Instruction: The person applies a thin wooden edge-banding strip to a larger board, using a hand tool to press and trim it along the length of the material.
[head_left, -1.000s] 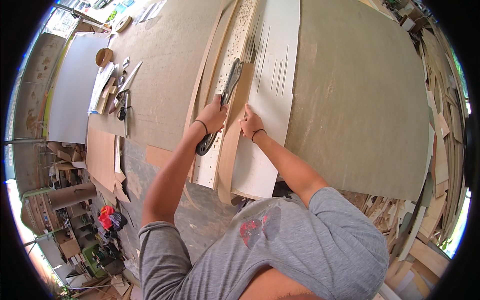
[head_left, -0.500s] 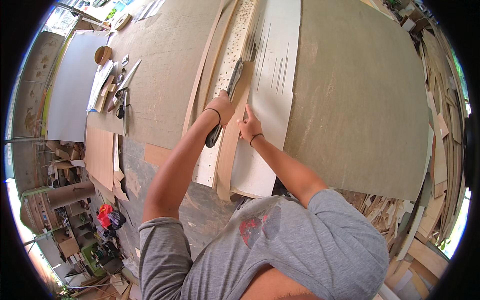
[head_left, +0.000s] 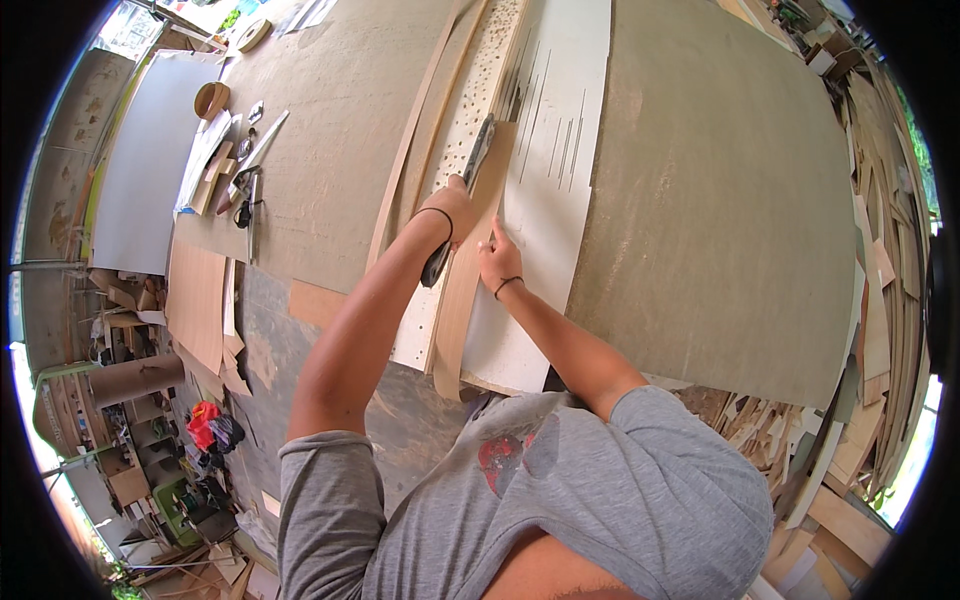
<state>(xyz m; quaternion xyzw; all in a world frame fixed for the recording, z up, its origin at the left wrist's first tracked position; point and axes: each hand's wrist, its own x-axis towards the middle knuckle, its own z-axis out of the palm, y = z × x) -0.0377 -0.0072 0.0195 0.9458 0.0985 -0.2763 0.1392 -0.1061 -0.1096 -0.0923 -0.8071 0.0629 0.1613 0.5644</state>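
My left hand [head_left: 457, 213] is closed round a long, dark, narrow tool [head_left: 478, 150] whose exact kind I cannot make out. The tool lies lengthwise along a thin wood-coloured strip [head_left: 463, 310]. Just to the right, my right hand [head_left: 500, 264] is at the strip's edge, its index finger pointing forward, its thumb over the edge and the other fingers curled. The strip's near end bends down past the bench edge. Under it are a white panel [head_left: 550, 220] with dark line marks and, on the left, a pale board [head_left: 480, 85] dotted with holes.
Narrow wooden strips [head_left: 400, 180] lie left of the dotted board. Papers [head_left: 203, 165], a tape roll [head_left: 211, 101] and a long-bladed saw-like tool [head_left: 262, 152] are farther left. A large brown sheet [head_left: 720, 200] spreads to the right. Wood offcuts [head_left: 875, 330] are stacked along the right side.
My left hand and the dark tool have moved slightly forward and right along the strip. My right hand stays at the strip's edge, its thumb now closer to its index finger.
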